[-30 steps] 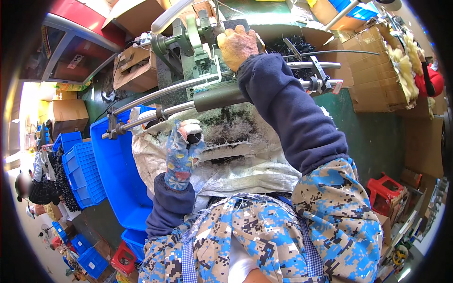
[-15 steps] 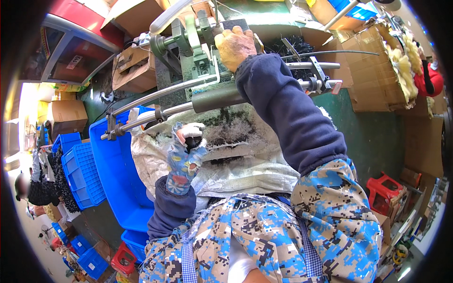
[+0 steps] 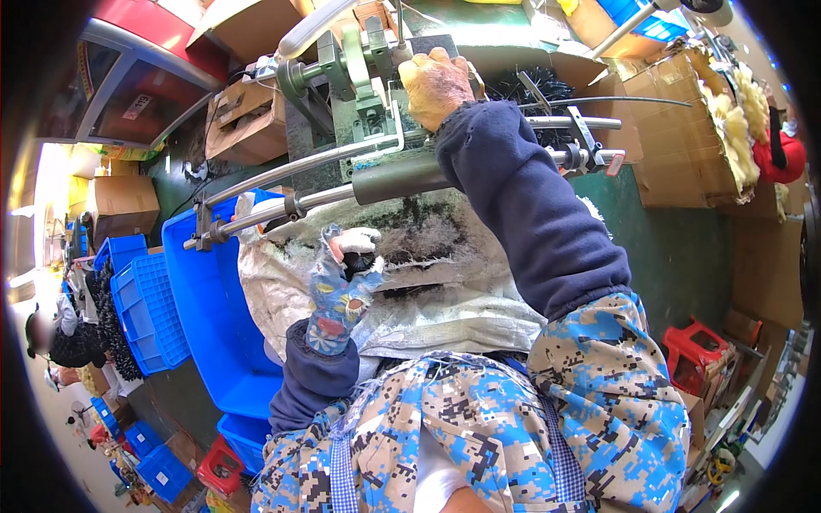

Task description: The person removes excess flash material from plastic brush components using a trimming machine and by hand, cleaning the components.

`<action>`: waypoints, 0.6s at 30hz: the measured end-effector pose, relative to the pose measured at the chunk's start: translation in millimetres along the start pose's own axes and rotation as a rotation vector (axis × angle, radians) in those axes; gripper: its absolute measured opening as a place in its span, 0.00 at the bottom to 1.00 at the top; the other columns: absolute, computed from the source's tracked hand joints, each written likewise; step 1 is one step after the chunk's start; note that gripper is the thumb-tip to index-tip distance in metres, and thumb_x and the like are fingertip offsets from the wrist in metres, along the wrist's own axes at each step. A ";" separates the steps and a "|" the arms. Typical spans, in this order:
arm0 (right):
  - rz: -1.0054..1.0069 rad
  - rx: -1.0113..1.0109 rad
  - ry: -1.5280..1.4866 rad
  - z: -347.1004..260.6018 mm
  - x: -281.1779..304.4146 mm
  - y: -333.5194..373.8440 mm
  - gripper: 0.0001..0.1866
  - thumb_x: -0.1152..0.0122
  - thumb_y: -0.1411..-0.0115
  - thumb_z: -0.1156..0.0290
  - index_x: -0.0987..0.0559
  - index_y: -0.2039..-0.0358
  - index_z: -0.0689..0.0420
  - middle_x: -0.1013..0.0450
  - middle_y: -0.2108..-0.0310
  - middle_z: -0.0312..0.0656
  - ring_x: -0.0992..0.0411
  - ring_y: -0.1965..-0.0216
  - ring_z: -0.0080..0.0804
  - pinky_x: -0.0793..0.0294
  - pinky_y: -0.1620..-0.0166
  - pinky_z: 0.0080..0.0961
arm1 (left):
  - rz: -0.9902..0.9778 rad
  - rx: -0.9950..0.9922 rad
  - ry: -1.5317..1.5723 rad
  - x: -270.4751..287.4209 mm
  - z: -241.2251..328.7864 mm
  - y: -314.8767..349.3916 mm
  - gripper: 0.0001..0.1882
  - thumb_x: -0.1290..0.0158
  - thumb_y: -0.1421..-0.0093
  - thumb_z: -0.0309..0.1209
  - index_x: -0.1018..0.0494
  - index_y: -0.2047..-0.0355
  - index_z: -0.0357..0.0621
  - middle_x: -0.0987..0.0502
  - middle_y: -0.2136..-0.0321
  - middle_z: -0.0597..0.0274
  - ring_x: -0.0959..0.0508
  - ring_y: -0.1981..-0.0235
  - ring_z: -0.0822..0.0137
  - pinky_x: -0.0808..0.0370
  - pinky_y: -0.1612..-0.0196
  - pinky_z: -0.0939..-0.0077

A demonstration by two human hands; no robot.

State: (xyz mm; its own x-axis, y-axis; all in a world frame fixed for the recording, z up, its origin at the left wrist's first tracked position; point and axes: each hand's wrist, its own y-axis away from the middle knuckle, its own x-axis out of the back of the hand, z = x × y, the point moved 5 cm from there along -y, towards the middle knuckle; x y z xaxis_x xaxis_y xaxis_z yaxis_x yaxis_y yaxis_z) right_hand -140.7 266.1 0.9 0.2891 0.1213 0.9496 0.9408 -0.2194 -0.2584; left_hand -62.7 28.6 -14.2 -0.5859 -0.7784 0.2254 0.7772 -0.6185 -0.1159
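Observation:
My right hand (image 3: 436, 88), bare, is closed in a fist against the upper part of a green metal bench machine (image 3: 357, 81); whatever its fingers grip is hidden. Lower on the left, my left hand (image 3: 349, 265) wears a worn, patterned blue glove with pale fingertips. Its fingers curl round something dark that I cannot make out. Beneath it a dirty white woven sheet (image 3: 479, 316) covers my lap, smeared with black. Between my hands run the machine's steel rods (image 3: 329, 197), one carrying a thick dark roller (image 3: 398, 178).
A large blue bin (image 3: 218, 333) stands to the left, near a blue crate (image 3: 154, 316). Black bristly strands (image 3: 534, 90) lie behind the rods. At right are a cardboard box (image 3: 676, 128) with cream fluffy material and a red stool (image 3: 694, 350). Another person's red sleeve (image 3: 778, 158) shows at far right.
The whole view has shifted slightly. My left hand is a little farther right and stays curled; my right hand remains closed at the machine.

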 end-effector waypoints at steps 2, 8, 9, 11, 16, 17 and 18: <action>0.006 -0.002 0.022 -4.6 -1.5 -0.2 0.09 0.50 0.54 0.72 0.27 0.70 0.54 0.31 0.66 0.40 0.36 0.58 0.38 0.40 0.57 0.41 | 0.002 0.027 0.032 1.2 -0.5 0.3 0.17 0.45 0.55 0.19 0.35 0.64 0.44 0.29 0.62 0.60 0.31 0.65 0.71 0.33 0.61 0.80; 0.027 0.019 0.031 -3.7 -5.1 -1.6 0.09 0.50 0.55 0.72 0.27 0.69 0.54 0.31 0.66 0.40 0.36 0.58 0.39 0.40 0.58 0.40 | 0.050 -0.077 -0.156 0.3 9.0 -6.2 0.19 0.47 0.56 0.16 0.36 0.63 0.44 0.33 0.58 0.59 0.31 0.64 0.72 0.33 0.62 0.82; 0.017 0.021 0.019 -3.6 -5.9 -1.8 0.10 0.50 0.55 0.72 0.27 0.69 0.54 0.31 0.66 0.40 0.36 0.58 0.39 0.40 0.58 0.40 | 0.066 -0.032 -0.100 0.3 6.9 -7.5 0.18 0.46 0.57 0.18 0.34 0.64 0.44 0.34 0.56 0.57 0.33 0.59 0.67 0.36 0.57 0.78; 0.015 0.020 0.019 -3.4 -5.7 -2.0 0.09 0.49 0.55 0.72 0.27 0.70 0.54 0.31 0.65 0.40 0.37 0.57 0.39 0.40 0.58 0.40 | 0.081 0.013 -0.043 1.1 7.6 -9.6 0.17 0.45 0.59 0.20 0.33 0.66 0.44 0.35 0.54 0.55 0.35 0.54 0.63 0.39 0.52 0.74; -0.156 -0.041 -0.119 -0.3 -5.8 -10.5 0.10 0.48 0.54 0.69 0.26 0.69 0.55 0.31 0.63 0.39 0.37 0.56 0.40 0.42 0.57 0.41 | 0.024 0.082 -0.173 3.0 6.0 -9.0 0.14 0.54 0.42 0.32 0.37 0.56 0.43 0.34 0.62 0.61 0.32 0.74 0.73 0.32 0.76 0.80; -0.192 -0.093 -0.106 1.0 -4.2 -9.7 0.11 0.48 0.53 0.68 0.26 0.68 0.55 0.31 0.62 0.40 0.38 0.55 0.41 0.44 0.55 0.42 | 0.025 0.083 -0.175 1.4 5.8 -8.1 0.14 0.54 0.42 0.32 0.37 0.56 0.43 0.34 0.62 0.61 0.32 0.74 0.73 0.32 0.76 0.80; -0.227 -0.147 -0.092 3.5 -4.2 -8.4 0.11 0.47 0.52 0.66 0.26 0.67 0.56 0.32 0.60 0.42 0.38 0.54 0.42 0.45 0.54 0.43 | 0.097 0.154 0.044 0.5 2.8 -8.3 0.15 0.56 0.41 0.36 0.37 0.56 0.42 0.34 0.60 0.60 0.32 0.77 0.72 0.33 0.78 0.80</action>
State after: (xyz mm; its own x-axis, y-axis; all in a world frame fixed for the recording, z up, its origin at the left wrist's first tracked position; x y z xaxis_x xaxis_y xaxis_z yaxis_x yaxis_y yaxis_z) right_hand -149.2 270.8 -1.5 0.0949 0.2689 0.9585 0.9494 -0.3141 -0.0059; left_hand -68.8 33.6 -10.4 -0.5130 -0.8398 0.1777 0.8547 -0.5189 0.0150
